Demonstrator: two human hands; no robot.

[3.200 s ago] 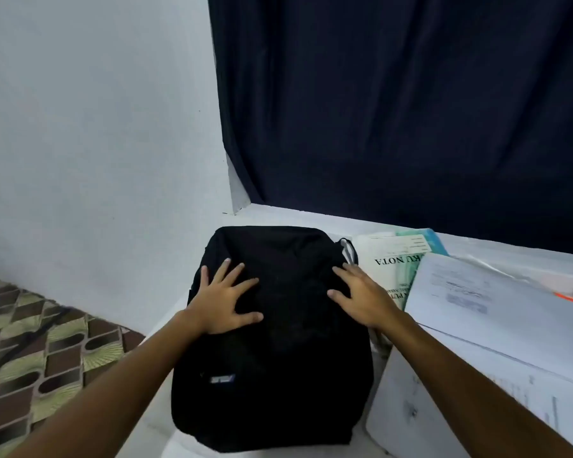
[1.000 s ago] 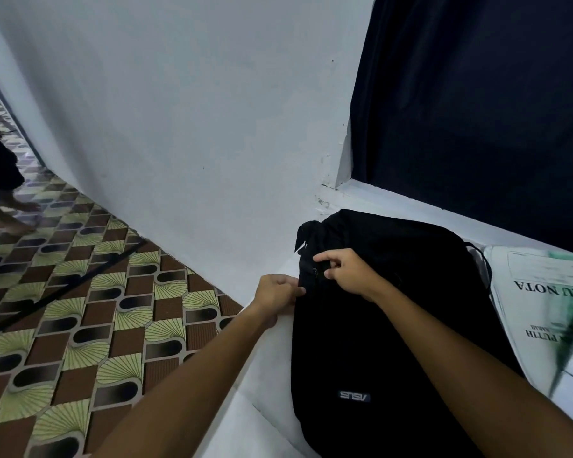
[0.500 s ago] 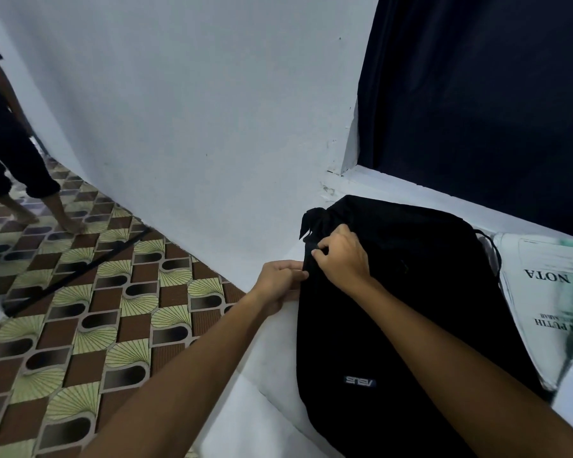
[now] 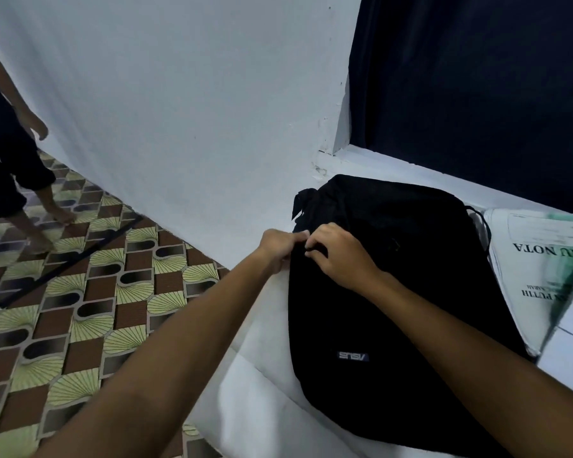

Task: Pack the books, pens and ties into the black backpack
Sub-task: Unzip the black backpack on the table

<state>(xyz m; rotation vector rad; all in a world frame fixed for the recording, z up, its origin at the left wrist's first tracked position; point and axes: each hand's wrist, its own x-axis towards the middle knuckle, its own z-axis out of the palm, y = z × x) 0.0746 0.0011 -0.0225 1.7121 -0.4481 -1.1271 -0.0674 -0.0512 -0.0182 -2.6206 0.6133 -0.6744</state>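
At lower centre-right of the frame we see the black fabric backpack (image 4: 397,312) lying flat on a white surface (image 4: 255,391), its small logo patch facing up. Our left hand (image 4: 278,247) grips the bag's upper left edge with curled fingers, and our right hand (image 4: 339,256), touching it, pinches the same spot. A white printed booklet (image 4: 540,272) lies just beside the bag at right; a barefoot person (image 4: 10,160) stands on patterned floor tiles (image 4: 80,309) at upper left
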